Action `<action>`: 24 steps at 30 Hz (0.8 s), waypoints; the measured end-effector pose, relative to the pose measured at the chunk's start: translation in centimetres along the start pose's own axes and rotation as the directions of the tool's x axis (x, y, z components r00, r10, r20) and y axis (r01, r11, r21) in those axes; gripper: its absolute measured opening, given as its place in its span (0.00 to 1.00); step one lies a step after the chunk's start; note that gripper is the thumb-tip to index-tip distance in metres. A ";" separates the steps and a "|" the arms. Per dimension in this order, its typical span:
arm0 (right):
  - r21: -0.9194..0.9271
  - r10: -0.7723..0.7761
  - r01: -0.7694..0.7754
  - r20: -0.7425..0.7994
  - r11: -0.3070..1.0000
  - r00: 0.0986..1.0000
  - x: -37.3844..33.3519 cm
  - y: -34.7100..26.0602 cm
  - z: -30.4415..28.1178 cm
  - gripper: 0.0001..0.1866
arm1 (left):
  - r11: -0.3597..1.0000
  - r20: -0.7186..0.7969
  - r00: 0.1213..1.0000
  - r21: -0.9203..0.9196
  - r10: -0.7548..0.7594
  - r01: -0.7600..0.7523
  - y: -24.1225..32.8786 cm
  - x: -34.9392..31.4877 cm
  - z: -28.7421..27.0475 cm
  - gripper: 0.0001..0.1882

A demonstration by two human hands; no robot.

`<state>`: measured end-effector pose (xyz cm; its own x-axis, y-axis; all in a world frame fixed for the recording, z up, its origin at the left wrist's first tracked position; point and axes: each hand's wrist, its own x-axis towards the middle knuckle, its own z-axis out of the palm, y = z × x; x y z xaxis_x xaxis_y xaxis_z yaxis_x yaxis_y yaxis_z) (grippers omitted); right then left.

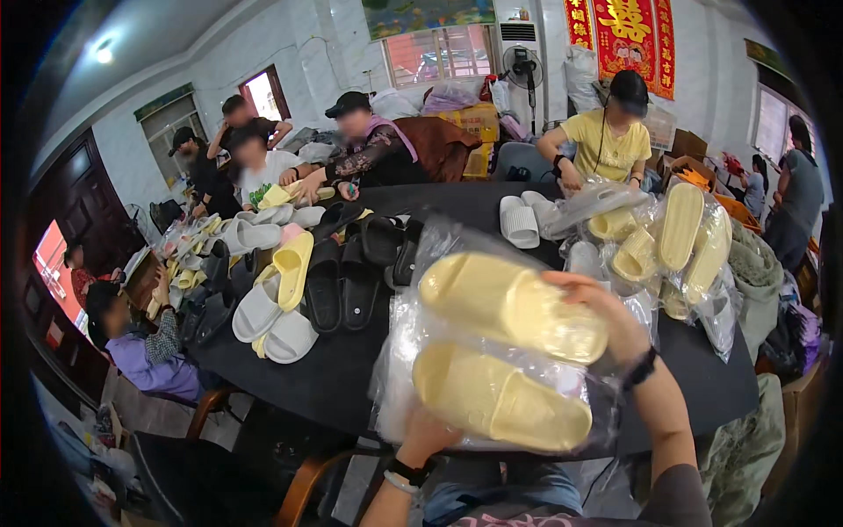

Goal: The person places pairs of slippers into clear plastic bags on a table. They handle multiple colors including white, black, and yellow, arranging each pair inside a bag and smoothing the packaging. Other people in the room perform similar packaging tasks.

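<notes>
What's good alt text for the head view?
A person's right hand holds two pale yellow slippers in a clear plastic bag, left hand partly hidden below. On the black table, loose black and yellow slippers lie left, bagged slippers right.

Walls (347, 66) are pale and marbled, carrying a red-and-gold hanging (632, 39); a lit lamp (104, 54) is noted on the white ceiling (167, 35). A barred window (439, 57) occupies the far wall, a standing fan (524, 70) to its right, a dark panelled door (81, 189) at left. A black-topped table (281, 386) and wood-armed chair (209, 411) stand over light flooring (162, 415).
</notes>
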<state>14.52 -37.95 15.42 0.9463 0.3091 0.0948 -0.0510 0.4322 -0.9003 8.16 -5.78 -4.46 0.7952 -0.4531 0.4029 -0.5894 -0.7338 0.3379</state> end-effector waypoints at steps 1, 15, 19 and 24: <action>-0.016 0.182 -0.181 0.086 0.983 0.980 2.0 0.3 0.5 0.21 | 0.995 -0.103 0.991 -0.039 0.082 -0.087 -0.2 -0.1 0.0 0.29; -0.824 -0.330 0.115 -0.091 0.555 0.940 -5.5 7.4 -6.7 0.19 | 0.986 0.114 0.981 0.083 -0.156 0.147 -0.9 0.1 1.6 0.30; -0.669 -0.110 -0.028 -0.163 0.743 0.980 -9.7 10.0 -7.0 0.20 | 0.986 0.146 0.977 0.073 -0.157 0.148 -1.7 -0.5 2.7 0.31; -0.574 0.007 -0.125 -0.203 0.809 0.979 -9.9 11.6 -4.3 0.32 | 0.995 0.031 0.995 -0.025 -0.091 0.092 -1.3 0.6 1.4 0.28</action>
<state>5.90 -39.67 2.21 0.9910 0.1341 0.0002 0.0239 -0.1755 -0.9842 9.60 -5.81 -5.91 0.8495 -0.4003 0.3437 -0.5174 -0.7594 0.3945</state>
